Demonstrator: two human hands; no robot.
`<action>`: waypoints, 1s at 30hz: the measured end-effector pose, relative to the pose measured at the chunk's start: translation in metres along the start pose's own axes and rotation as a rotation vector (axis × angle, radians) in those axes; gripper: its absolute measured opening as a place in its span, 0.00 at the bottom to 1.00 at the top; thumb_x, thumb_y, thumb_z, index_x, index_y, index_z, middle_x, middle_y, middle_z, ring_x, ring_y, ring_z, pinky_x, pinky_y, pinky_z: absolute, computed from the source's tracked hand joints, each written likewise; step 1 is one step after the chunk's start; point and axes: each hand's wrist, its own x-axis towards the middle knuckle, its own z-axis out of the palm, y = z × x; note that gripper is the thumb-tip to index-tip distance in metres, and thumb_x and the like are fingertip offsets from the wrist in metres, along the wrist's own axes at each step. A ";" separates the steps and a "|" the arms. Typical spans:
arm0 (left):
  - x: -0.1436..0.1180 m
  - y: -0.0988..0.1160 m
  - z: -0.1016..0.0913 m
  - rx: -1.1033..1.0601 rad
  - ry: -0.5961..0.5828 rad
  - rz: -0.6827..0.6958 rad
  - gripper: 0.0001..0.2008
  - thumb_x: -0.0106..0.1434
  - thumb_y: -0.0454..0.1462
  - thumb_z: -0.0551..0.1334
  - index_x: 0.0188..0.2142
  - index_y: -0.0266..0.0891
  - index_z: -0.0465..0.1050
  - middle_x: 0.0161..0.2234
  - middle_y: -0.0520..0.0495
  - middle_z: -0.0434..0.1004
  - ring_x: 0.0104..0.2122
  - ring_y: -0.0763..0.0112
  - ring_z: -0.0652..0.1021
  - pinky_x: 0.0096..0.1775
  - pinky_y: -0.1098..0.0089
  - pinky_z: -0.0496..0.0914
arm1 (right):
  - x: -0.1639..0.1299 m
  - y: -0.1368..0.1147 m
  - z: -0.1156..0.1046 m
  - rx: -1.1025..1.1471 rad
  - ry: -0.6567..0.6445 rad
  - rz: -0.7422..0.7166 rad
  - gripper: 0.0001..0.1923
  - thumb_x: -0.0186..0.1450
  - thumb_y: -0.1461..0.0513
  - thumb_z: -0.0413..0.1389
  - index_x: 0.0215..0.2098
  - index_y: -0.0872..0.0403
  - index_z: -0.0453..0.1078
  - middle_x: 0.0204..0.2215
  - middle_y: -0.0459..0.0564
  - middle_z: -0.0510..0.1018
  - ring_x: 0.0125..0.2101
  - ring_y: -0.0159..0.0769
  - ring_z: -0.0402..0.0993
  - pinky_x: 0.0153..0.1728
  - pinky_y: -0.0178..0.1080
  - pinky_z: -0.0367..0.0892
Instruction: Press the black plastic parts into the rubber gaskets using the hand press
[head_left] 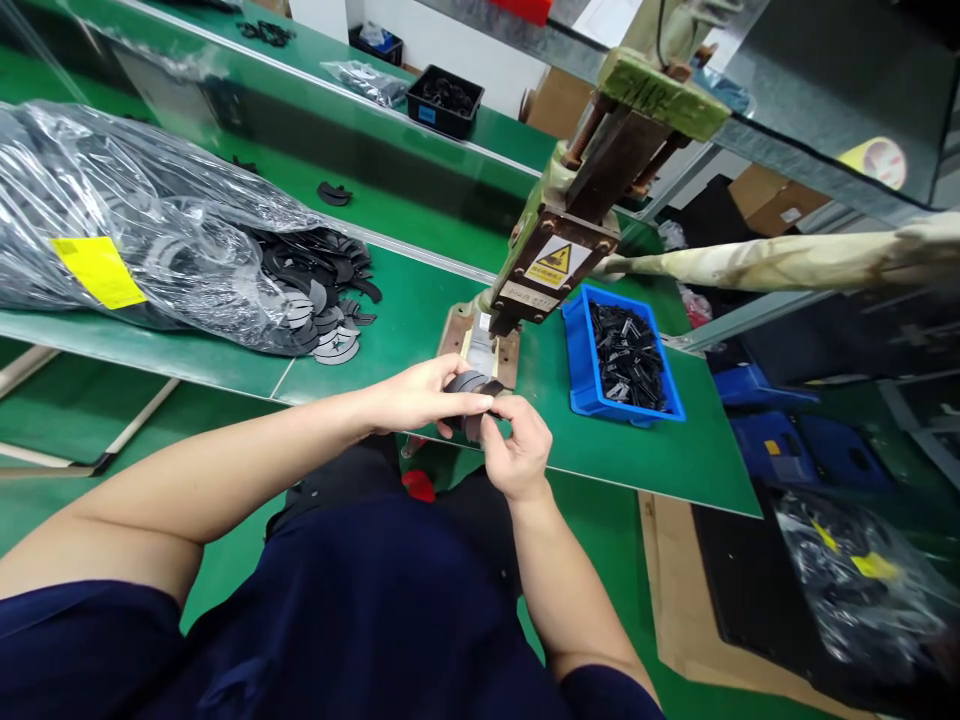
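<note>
My left hand (420,398) is closed on curved dark grey plastic pieces (471,381), just in front of the hand press (559,225). My right hand (519,442) pinches at the right end of these pieces; whether it grips the same part or a small separate one is hidden by the fingers. Both hands are close together at the table's front edge. Behind them lies the press base (508,362), with a light-coloured fixture on it. Similar curved pieces (335,345) spill in a pile from a large clear plastic bag (150,230) on the left.
A blue bin (574,368) of small black parts stands right of the press. The press lever (757,262) reaches out to the right. A black bin (459,132) and a loose curved piece (334,193) lie farther back. Cardboard (667,590) leans below the table at right.
</note>
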 end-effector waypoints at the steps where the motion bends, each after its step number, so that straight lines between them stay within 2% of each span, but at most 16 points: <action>1: 0.000 -0.001 0.001 -0.025 -0.013 -0.004 0.24 0.61 0.51 0.75 0.46 0.40 0.72 0.35 0.50 0.79 0.31 0.67 0.83 0.28 0.71 0.77 | 0.000 -0.001 0.000 -0.003 -0.009 -0.011 0.06 0.69 0.61 0.59 0.44 0.49 0.75 0.37 0.49 0.81 0.37 0.36 0.78 0.42 0.43 0.74; 4: 0.002 -0.001 0.000 -0.078 -0.033 -0.009 0.24 0.61 0.50 0.75 0.45 0.40 0.70 0.33 0.51 0.79 0.28 0.67 0.82 0.27 0.69 0.77 | -0.001 -0.001 -0.001 -0.008 -0.027 -0.030 0.05 0.70 0.61 0.58 0.44 0.50 0.74 0.37 0.50 0.82 0.38 0.36 0.79 0.42 0.43 0.75; 10: 0.005 -0.007 -0.002 -0.130 0.015 0.029 0.24 0.57 0.48 0.78 0.43 0.40 0.71 0.31 0.52 0.81 0.26 0.71 0.80 0.28 0.72 0.74 | -0.003 0.005 0.003 -0.013 -0.031 0.000 0.07 0.70 0.61 0.60 0.46 0.49 0.74 0.39 0.49 0.83 0.40 0.36 0.80 0.44 0.43 0.77; 13: 0.011 -0.017 -0.009 -0.151 0.088 0.037 0.24 0.55 0.47 0.80 0.41 0.39 0.72 0.29 0.52 0.81 0.25 0.74 0.79 0.28 0.74 0.72 | -0.003 0.012 0.003 -0.012 -0.075 0.038 0.11 0.70 0.60 0.60 0.51 0.47 0.75 0.43 0.50 0.84 0.44 0.37 0.81 0.49 0.44 0.79; 16: 0.027 -0.029 -0.035 -0.115 0.254 0.029 0.24 0.55 0.49 0.79 0.41 0.39 0.74 0.27 0.52 0.81 0.23 0.73 0.78 0.26 0.73 0.73 | -0.005 0.028 -0.004 -0.030 -0.066 0.108 0.16 0.70 0.59 0.60 0.56 0.47 0.74 0.47 0.52 0.83 0.48 0.38 0.81 0.51 0.46 0.79; 20: 0.069 -0.043 -0.094 -0.052 0.583 0.029 0.21 0.53 0.47 0.80 0.35 0.37 0.77 0.26 0.52 0.79 0.22 0.75 0.76 0.23 0.76 0.71 | -0.016 0.065 -0.019 -0.090 0.049 0.222 0.13 0.72 0.58 0.58 0.53 0.50 0.75 0.46 0.54 0.81 0.46 0.37 0.81 0.48 0.44 0.81; 23: 0.114 -0.042 -0.131 -0.076 0.736 -0.050 0.18 0.55 0.41 0.80 0.31 0.36 0.75 0.25 0.51 0.77 0.21 0.77 0.73 0.20 0.77 0.68 | -0.028 0.090 -0.025 -0.137 0.114 0.277 0.12 0.72 0.57 0.57 0.51 0.52 0.75 0.45 0.55 0.82 0.43 0.36 0.82 0.43 0.42 0.82; 26: 0.166 -0.027 -0.153 -0.149 0.806 -0.097 0.17 0.57 0.38 0.79 0.30 0.36 0.72 0.25 0.49 0.75 0.22 0.74 0.75 0.24 0.74 0.73 | -0.037 0.102 -0.024 -0.173 0.157 0.291 0.10 0.72 0.57 0.57 0.47 0.51 0.77 0.41 0.53 0.83 0.40 0.37 0.82 0.39 0.43 0.82; 30: 0.226 0.010 -0.173 -0.215 0.796 -0.010 0.15 0.63 0.39 0.76 0.39 0.33 0.74 0.34 0.41 0.80 0.33 0.68 0.82 0.37 0.69 0.79 | -0.041 0.104 -0.023 -0.195 0.171 0.278 0.07 0.70 0.57 0.58 0.43 0.48 0.78 0.38 0.52 0.83 0.39 0.41 0.82 0.36 0.46 0.82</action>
